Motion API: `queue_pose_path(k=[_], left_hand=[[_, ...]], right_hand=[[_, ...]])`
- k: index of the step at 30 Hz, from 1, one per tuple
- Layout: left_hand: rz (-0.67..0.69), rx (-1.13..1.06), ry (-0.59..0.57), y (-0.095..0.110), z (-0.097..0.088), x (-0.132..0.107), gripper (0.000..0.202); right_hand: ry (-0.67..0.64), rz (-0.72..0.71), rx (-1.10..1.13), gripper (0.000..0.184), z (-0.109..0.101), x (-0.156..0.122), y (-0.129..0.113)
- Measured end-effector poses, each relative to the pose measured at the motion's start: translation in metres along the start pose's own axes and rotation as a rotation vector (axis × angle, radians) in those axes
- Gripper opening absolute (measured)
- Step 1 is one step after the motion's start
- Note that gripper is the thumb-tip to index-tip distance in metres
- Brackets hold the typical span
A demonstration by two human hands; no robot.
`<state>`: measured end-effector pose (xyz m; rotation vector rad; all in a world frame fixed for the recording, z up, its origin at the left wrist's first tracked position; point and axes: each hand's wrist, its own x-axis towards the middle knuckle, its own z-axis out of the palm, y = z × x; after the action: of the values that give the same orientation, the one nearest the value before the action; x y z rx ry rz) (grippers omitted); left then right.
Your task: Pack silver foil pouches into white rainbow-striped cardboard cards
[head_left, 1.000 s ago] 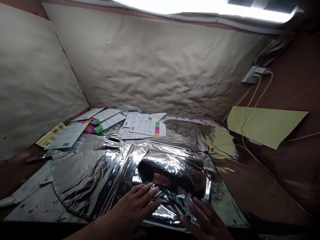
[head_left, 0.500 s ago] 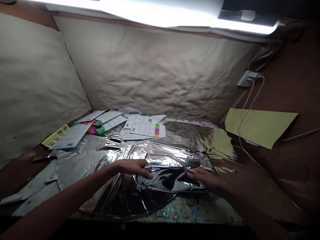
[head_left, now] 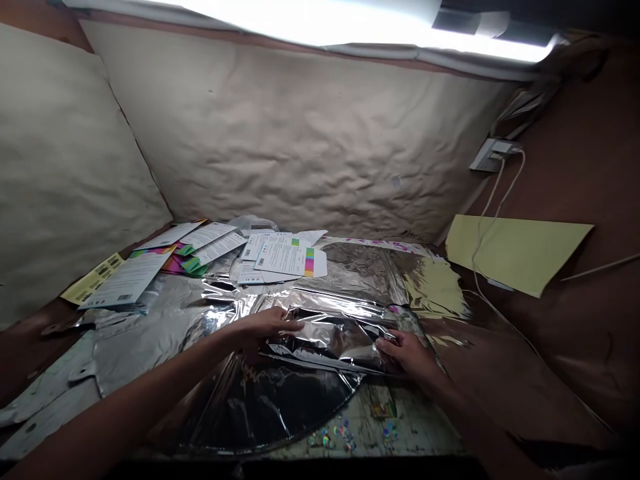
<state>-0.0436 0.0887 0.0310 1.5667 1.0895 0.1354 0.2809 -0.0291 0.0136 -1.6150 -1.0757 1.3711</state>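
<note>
A sheet of shiny silver foil film (head_left: 330, 343) is stretched between my two hands over the table. My left hand (head_left: 273, 323) pinches its upper left edge, thumb and fingers closed. My right hand (head_left: 400, 347) grips the right end between thumb and fingers. Under and in front of it lies a dark, glossy film piece with a curved edge (head_left: 270, 407). More wrinkled silver foil (head_left: 155, 323) covers the table to the left and behind. The fingertips behind the film are partly hidden.
White printed cards with coloured edges (head_left: 285, 259) lie in piles at the back and left (head_left: 123, 277). A yellow sheet (head_left: 520, 253) hangs at the right wall, with white cables (head_left: 483, 247) running from a socket (head_left: 493, 155). Small shiny flakes (head_left: 340, 433) dot the front edge.
Both hands still hold the foil film. The sheet has been lifted slightly and tilted, its bright face now showing more. The view has shifted a little.
</note>
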Motion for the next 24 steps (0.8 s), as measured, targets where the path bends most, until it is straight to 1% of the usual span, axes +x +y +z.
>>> queue_pose_path(k=[4, 5, 6, 7, 8, 9, 10, 11, 12, 13, 14, 15, 16, 17, 18, 19, 20, 21, 22, 23, 24], left_hand=[[0.023, 0.135, 0.082, -0.004, -0.005, -0.013, 0.054], [0.022, 0.17, 0.105, -0.002, -0.004, -0.018, 0.051], [0.02, 0.234, 0.155, 0.001, -0.002, -0.022, 0.049], [0.024, 0.341, 0.252, 0.007, 0.001, -0.026, 0.047], [0.043, 0.478, 0.385, 0.013, 0.006, -0.029, 0.047], [0.092, 0.629, 0.526, 0.02, 0.012, -0.031, 0.049], [0.176, 0.771, 0.631, 0.026, 0.02, -0.031, 0.051], [0.288, 0.883, 0.67, 0.03, 0.028, -0.029, 0.053], [0.401, 0.95, 0.632, 0.032, 0.037, -0.024, 0.055], [0.487, 0.99, 0.541, 0.032, 0.047, -0.019, 0.059], [0.519, 1.013, 0.443, 0.028, 0.055, -0.012, 0.064], [0.503, 1.022, 0.371, 0.023, 0.063, -0.005, 0.069], [0.464, 1.02, 0.331, 0.017, 0.069, 0.001, 0.073], [0.422, 1.011, 0.316, 0.01, 0.073, 0.007, 0.076], [0.397, 1.0, 0.313, 0.004, 0.075, 0.011, 0.078], [0.392, 0.992, 0.315, -0.001, 0.076, 0.014, 0.079], [0.401, 0.987, 0.319, -0.005, 0.076, 0.015, 0.079], [0.41, 0.985, 0.325, -0.008, 0.076, 0.016, 0.08], [0.417, 0.985, 0.333, -0.01, 0.075, 0.016, 0.08], [0.422, 0.984, 0.34, -0.01, 0.075, 0.016, 0.08], [0.421, 0.984, 0.35, -0.01, 0.074, 0.016, 0.079]], right_hand=[[-0.016, 0.039, 0.043, 0.042, 0.0, 0.003, -0.002], [-0.004, 0.044, 0.033, 0.041, -0.001, 0.004, -0.002], [0.003, 0.048, 0.025, 0.04, -0.001, 0.004, -0.001], [0.008, 0.05, 0.02, 0.039, -0.001, 0.004, -0.001], [0.01, 0.052, 0.018, 0.038, -0.001, 0.004, -0.002], [0.011, 0.055, 0.015, 0.038, -0.001, 0.004, -0.002], [0.011, 0.059, 0.011, 0.038, -0.001, 0.005, -0.003], [0.009, 0.062, 0.004, 0.038, -0.001, 0.005, -0.003], [0.007, 0.06, -0.008, 0.037, -0.002, 0.005, -0.003], [0.003, 0.052, -0.034, 0.037, -0.002, 0.005, -0.003], [0.022, 0.035, -0.08, 0.035, -0.003, 0.005, -0.003], [0.074, -0.004, -0.149, 0.033, -0.004, 0.003, -0.001], [0.161, -0.076, -0.242, 0.032, -0.003, 0.001, 0.0], [0.281, -0.189, -0.352, 0.035, -0.001, -0.002, 0.001], [0.4, -0.337, -0.479, 0.039, 0.002, -0.006, 0.003], [0.481, -0.505, -0.615, 0.043, 0.008, -0.01, 0.004], [0.491, -0.67, -0.757, 0.047, 0.015, -0.014, 0.004], [0.425, -0.795, -0.899, 0.05, 0.023, -0.016, 0.004], [0.32, -0.857, -1.026, 0.053, 0.031, -0.017, 0.003], [0.2, -0.855, -1.13, 0.056, 0.038, -0.015, 0.002], [0.099, -0.805, -1.203, 0.06, 0.044, -0.013, 0.001]])
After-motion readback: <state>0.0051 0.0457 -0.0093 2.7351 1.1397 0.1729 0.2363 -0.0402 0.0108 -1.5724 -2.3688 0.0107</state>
